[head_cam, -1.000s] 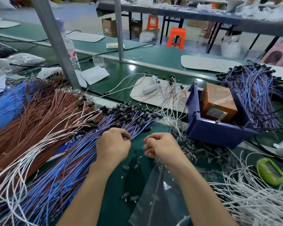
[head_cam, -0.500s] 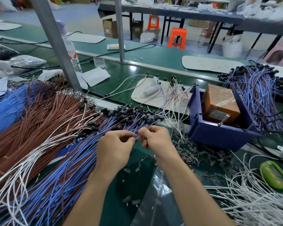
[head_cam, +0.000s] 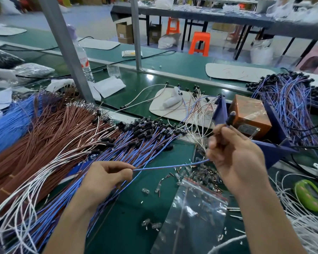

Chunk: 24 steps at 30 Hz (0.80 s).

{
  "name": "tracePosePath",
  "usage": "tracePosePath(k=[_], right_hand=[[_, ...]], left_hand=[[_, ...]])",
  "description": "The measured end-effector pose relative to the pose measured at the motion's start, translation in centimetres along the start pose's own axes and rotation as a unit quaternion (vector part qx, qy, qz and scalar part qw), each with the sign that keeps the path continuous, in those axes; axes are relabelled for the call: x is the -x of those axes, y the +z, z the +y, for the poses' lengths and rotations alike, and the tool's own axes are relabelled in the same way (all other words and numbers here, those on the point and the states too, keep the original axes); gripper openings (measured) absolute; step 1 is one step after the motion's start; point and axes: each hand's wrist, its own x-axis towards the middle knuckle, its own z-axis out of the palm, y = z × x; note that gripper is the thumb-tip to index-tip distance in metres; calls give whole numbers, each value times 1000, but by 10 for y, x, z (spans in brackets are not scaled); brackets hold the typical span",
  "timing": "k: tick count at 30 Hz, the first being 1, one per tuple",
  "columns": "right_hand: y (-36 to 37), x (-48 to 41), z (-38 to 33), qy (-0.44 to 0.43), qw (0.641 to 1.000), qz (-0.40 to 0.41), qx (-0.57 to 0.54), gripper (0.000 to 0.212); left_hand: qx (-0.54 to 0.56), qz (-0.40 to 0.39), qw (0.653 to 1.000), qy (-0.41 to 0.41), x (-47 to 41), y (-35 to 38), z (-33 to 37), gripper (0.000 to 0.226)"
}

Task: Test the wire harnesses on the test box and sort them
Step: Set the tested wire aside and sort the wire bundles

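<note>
Head view: the left hand (head_cam: 106, 177) pinches a single blue wire harness (head_cam: 173, 166) between thumb and forefinger. The right hand (head_cam: 235, 154) curls round its far end, the black connector (head_cam: 229, 119) held up near the orange test box (head_cam: 250, 116), which sits in a blue bin (head_cam: 275, 150).
</note>
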Motion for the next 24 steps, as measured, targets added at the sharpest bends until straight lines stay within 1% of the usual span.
tracePosePath(k=[1, 2, 3, 4, 5, 6, 7, 8, 9, 11, 12, 15, 17, 19, 21, 23, 24], right_hand=[[-4, 2, -2, -6, 999, 2, 48, 34], [-7, 5, -3, -10, 992, 2, 122, 36], [-10, 7, -3, -17, 976, 1, 215, 35], [-11, 8, -1, -26, 949, -7, 314, 29], [-10, 11, 1, -32, 914, -22, 405, 19], [-10, 13, 4, -28, 880, -40, 472, 9], [-8, 16, 7, -13, 856, -60, 514, 2], [-7, 19, 12, 6, 838, -80, 540, 8], [-5, 22, 18, 23, 831, -102, 547, 14], [2, 26, 31, 43, 831, -141, 536, 24], [5, 27, 37, 48, 837, -155, 523, 24], [7, 30, 49, 63, 865, -150, 474, 13], [2, 30, 51, 57, 877, -118, 461, 14], [-3, 30, 52, 49, 880, -83, 465, 21], [-6, 31, 52, 50, 888, -69, 452, 22], [-8, 33, 51, 46, 896, -58, 437, 22], [-9, 34, 51, 46, 899, -53, 432, 24]], left_hand=[[-23, 22, 999, 4, -1, -2, 1, 20], [-58, 50, 997, 15, -1, -3, 3, 18], [-102, 73, 992, 31, 1, -3, 7, 17], [-134, 78, 987, 51, 4, 1, 14, 17], [-145, 64, 985, 69, 8, 6, 21, 16], [-135, 34, 987, 86, 10, 13, 26, 16], [-106, -1, 990, 97, 13, 21, 32, 17], [-65, -35, 992, 102, 16, 29, 36, 17], [-25, -61, 992, 104, 18, 38, 39, 16], [25, -101, 990, 97, 18, 55, 45, 16], [38, -121, 988, 91, 18, 63, 46, 18], [80, -148, 982, 80, 19, 77, 46, 28], [94, -136, 983, 79, 19, 79, 42, 24], [124, -104, 985, 65, 17, 79, 37, 21], [156, -81, 983, 52, 16, 79, 33, 17], [183, -77, 979, 44, 15, 78, 30, 2], [189, -75, 978, 44, 15, 77, 28, 10]])
